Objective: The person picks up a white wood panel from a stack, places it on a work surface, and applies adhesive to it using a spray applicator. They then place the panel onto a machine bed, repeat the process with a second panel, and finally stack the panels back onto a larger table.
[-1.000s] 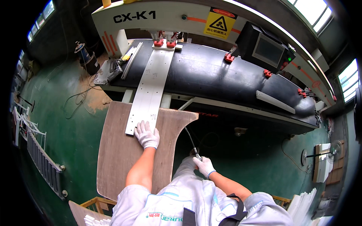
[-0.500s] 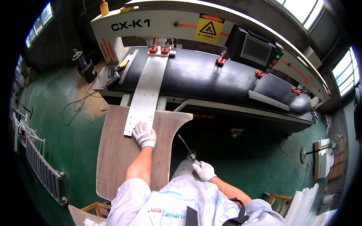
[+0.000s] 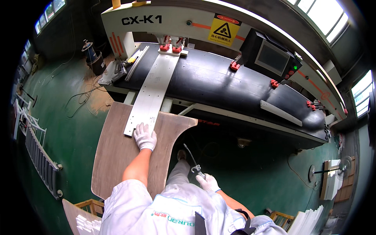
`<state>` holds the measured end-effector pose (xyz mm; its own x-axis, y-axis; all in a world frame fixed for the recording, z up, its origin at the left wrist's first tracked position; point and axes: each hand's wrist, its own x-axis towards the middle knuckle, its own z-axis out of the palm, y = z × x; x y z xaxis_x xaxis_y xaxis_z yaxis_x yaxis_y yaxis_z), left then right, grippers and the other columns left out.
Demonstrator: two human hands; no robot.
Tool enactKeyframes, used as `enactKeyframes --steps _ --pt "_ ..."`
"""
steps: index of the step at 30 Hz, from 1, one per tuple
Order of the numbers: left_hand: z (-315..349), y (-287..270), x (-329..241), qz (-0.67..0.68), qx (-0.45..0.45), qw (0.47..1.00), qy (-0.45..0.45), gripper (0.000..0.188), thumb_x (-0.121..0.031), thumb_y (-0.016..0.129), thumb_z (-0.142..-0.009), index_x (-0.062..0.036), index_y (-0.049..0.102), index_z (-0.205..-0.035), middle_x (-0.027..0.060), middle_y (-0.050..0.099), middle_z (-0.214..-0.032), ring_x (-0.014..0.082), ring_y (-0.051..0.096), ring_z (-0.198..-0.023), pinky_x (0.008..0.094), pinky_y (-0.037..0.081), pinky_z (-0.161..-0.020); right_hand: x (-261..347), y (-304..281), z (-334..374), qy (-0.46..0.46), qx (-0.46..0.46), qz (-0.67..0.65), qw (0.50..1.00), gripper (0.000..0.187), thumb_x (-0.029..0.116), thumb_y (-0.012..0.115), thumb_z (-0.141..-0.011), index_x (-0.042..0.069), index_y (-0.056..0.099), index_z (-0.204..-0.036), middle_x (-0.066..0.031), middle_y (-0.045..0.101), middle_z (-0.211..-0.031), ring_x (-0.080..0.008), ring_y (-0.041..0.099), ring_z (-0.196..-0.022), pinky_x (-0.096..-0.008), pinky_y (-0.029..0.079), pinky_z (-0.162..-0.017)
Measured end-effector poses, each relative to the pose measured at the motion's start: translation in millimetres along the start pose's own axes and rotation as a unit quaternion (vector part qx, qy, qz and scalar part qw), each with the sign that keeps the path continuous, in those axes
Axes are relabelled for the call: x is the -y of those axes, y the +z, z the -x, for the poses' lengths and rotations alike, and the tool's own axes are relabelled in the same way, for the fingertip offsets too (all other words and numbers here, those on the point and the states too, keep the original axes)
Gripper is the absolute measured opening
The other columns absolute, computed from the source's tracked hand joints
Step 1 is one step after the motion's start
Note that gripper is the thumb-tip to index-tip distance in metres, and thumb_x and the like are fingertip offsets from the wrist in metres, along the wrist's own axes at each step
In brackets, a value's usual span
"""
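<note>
Your left grip [image 3: 144, 137] is lying flat, holding nothing, on the near end of the white panel [image 3: 153, 87], which is spanning from the brown board [image 3: 117, 145] over the black worktop [image 3: 219, 78] to the red clamps [image 3: 165, 46]. Your right grip [image 3: 208, 183] is wrapping the metal nozzle tool [image 3: 197, 170]. Uneven pressure from your palm could be skewing the panel; a careless swing could be knocking the nozzle against the board. Your fingers are hiding the tool's handle; whether the clamps are pressing is proving unclear.

hands [image 3: 144, 138] [image 3: 208, 183] 2; drilled panel [image 3: 152, 92] 1; brown worktop [image 3: 115, 156] 1; air gun [image 3: 198, 170] 1; monitor [image 3: 272, 58] 1
</note>
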<state>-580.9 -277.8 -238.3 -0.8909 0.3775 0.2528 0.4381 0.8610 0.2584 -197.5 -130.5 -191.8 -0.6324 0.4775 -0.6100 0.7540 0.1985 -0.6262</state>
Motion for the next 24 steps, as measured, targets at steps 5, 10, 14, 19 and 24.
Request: enactKeyframes --steps 5,10,14,19,24 --pt "1 8 13 -0.010 -0.029 0.999 0.021 0.065 -0.040 0.074 -0.082 -0.0056 0.063 -0.136 0.0159 0.050 -0.154 0.0365 0.036 -0.148 0.0584 0.026 -0.122 31 -30 -34 -0.008 0.035 -0.030 0.999 0.060 0.060 0.061 -0.097 0.001 0.068 -0.094 -0.0160 0.073 -0.080 -0.0318 0.073 -0.079 -0.0433 0.055 -0.075" --pt "-10 -25 -3 0.015 0.101 0.995 -0.020 0.074 -0.049 0.076 -0.080 -0.0040 0.064 -0.137 0.0195 0.049 -0.154 0.0362 0.034 -0.149 0.0619 0.019 -0.125 51 -77 -66 0.000 -0.013 -0.050 0.999 0.052 0.052 0.062 -0.097 0.000 0.067 -0.093 -0.0118 0.073 -0.076 -0.0257 0.072 -0.075 -0.0392 0.055 -0.072" --pt "-107 -53 -37 -0.055 0.208 0.968 -0.127 0.116 -0.067 0.080 -0.070 -0.0046 0.040 -0.159 0.0224 0.032 -0.165 0.0429 0.023 -0.156 0.0617 0.010 -0.127 58 -107 -104 0.010 -0.041 -0.050 0.998 0.051 0.050 0.062 -0.097 0.000 0.068 -0.093 -0.0107 0.073 -0.077 -0.0245 0.072 -0.075 -0.0380 0.056 -0.074" --pt "-203 -52 -71 -0.079 0.311 0.928 -0.189 0.144 -0.077 0.079 -0.062 -0.0115 0.010 -0.171 0.0239 0.013 -0.175 0.0485 0.011 -0.160 0.0629 0.008 -0.127 77 -142 -128 -0.005 -0.043 -0.003 0.999 0.047 0.048 0.062 -0.098 0.001 0.066 -0.092 -0.0102 0.073 -0.076 -0.0236 0.073 -0.076 -0.0368 0.056 -0.075" --pt "-225 -43 -76 -0.097 0.321 0.926 -0.176 0.146 -0.074 0.081 -0.062 -0.0112 0.006 -0.170 0.0255 0.010 -0.173 0.0541 0.012 -0.157 0.0679 0.010 -0.125 88 -155 -145 -0.004 0.013 0.058 0.998 0.055 0.057 0.064 -0.096 0.002 0.069 -0.101 -0.0155 0.075 -0.083 -0.0312 0.075 -0.083 -0.0420 0.057 -0.079"
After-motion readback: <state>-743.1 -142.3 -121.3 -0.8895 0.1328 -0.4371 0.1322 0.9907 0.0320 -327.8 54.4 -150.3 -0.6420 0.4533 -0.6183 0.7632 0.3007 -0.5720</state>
